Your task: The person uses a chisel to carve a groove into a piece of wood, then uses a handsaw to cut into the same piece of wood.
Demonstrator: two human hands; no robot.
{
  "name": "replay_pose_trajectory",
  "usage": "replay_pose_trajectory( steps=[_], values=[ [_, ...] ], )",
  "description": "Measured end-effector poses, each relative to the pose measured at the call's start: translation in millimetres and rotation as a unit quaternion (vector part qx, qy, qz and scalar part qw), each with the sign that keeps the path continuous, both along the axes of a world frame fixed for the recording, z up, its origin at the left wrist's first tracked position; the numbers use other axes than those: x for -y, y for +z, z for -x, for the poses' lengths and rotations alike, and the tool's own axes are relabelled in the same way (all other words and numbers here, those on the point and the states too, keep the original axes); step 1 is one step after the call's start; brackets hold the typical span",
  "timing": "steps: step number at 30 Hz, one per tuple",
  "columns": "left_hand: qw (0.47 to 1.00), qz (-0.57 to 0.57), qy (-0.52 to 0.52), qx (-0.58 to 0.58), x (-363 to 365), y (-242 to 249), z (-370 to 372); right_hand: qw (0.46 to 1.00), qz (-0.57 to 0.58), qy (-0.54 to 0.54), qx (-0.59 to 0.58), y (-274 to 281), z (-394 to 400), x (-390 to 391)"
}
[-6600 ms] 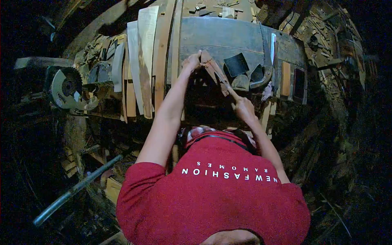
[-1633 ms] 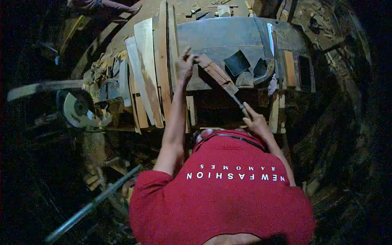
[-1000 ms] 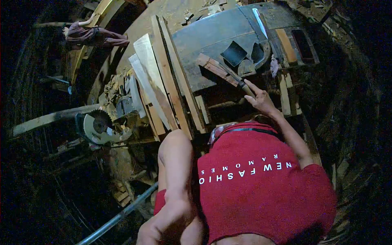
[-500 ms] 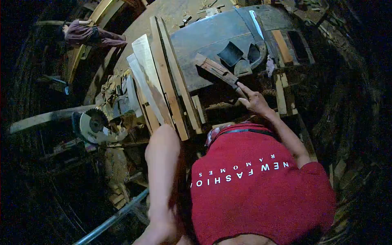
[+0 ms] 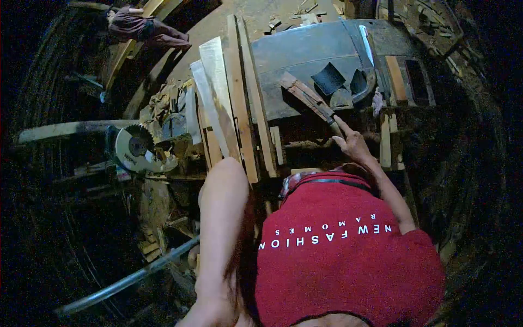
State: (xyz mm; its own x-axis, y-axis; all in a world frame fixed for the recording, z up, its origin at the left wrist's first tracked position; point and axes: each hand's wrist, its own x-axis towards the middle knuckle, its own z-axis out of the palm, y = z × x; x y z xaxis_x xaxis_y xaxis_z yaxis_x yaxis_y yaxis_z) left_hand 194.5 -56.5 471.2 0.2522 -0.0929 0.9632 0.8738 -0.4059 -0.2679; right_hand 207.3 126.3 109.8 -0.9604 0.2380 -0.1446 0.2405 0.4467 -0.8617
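Note:
My right hand (image 5: 353,146) is closed around the handle end of a long, narrow brown wooden tool (image 5: 308,97), with a finger stretched along it. The tool's far end lies over the grey metal-topped bench (image 5: 289,52). Beside it are a dark curved plate (image 5: 328,79) and a curved tool part (image 5: 366,92). My left arm is bent, its elbow in front of the long boards (image 5: 238,87). At the bottom edge, only the wrist end of my left hand (image 5: 210,312) shows; its fingers are hidden.
A circular saw (image 5: 135,148) with an exposed toothed blade sits left of the boards. A metal pipe (image 5: 131,278) crosses the lower left. Another person (image 5: 133,24) stands at the upper left. A handsaw blade (image 5: 366,44) lies at the back right.
The view has shifted, so the bench, boards and saw appear farther right and slightly higher. My right hand keeps its grip on the wooden tool, and my left arm stays bent.

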Motion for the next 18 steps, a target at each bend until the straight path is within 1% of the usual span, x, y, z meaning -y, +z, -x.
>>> replay_pose_trajectory(
  steps=[2,4,7,8,10,14,15,16,18],
  values=[
    [1.000,0.001,0.003,-0.006,-2.3,2.3,0.0,1.000,0.003,0.010,-0.016,3.1,3.6,2.1],
    [1.000,0.002,0.003,-0.012,-4.2,3.2,-2.5,0.998,0.046,0.014,0.036,11.6,5.1,1.9],
    [1.000,0.001,-0.010,-0.012,-6.7,2.2,-5.6,0.998,0.040,0.021,0.046,7.1,5.6,0.9],
    [1.000,-0.002,-0.017,-0.015,-7.4,2.3,-4.5,0.998,0.037,0.020,0.043,3.0,7.3,-0.3],
    [1.000,-0.010,-0.027,-0.012,-7.2,2.5,-5.0,0.999,0.019,0.020,-0.037,-7.7,2.0,-1.3],
    [0.996,-0.055,-0.066,0.005,-15.6,15.0,-7.2,1.000,0.003,0.009,-0.027,1.9,-0.5,-0.3],
    [0.997,-0.056,-0.042,-0.023,-8.2,13.7,-9.5,1.000,0.013,0.002,-0.023,1.5,-1.8,1.1],
    [0.997,-0.056,-0.045,-0.022,-6.8,8.2,-7.4,0.999,0.023,-0.003,-0.022,0.9,-1.2,2.4],
    [0.983,-0.009,-0.180,0.020,-9.1,-3.2,-0.4,1.000,0.020,-0.008,-0.021,0.7,-2.9,4.0]
  ],
)
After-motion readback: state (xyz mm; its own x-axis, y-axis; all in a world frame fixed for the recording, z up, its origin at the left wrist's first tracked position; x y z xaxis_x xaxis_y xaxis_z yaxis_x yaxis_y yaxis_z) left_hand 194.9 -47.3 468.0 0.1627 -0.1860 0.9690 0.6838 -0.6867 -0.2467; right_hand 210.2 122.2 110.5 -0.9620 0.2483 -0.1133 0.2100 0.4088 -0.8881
